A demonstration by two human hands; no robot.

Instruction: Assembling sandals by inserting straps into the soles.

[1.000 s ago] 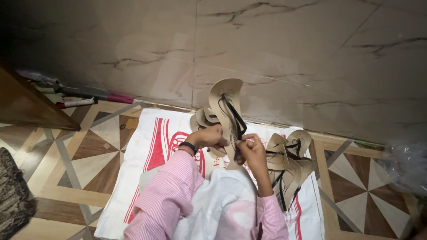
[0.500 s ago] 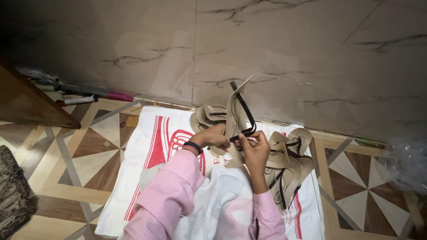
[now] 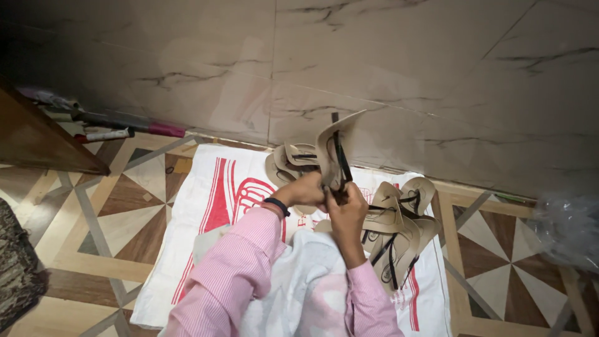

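I see my left hand [image 3: 306, 190] and right hand [image 3: 344, 203] both clamped on a tan sandal [image 3: 331, 146] raised over the white sack [image 3: 206, 206]; tugging its black strap [image 3: 340, 159] too hard could tear it loose.

Long pink-and-white fine-striped shirt sleeves on both arms, cuffs buttoned close at the wrists, a black band around the left wrist [image 3: 276, 205] at 9 o'clock of the left hand [image 3: 306, 190], right hand [image 3: 347, 209] bare, no rings visible
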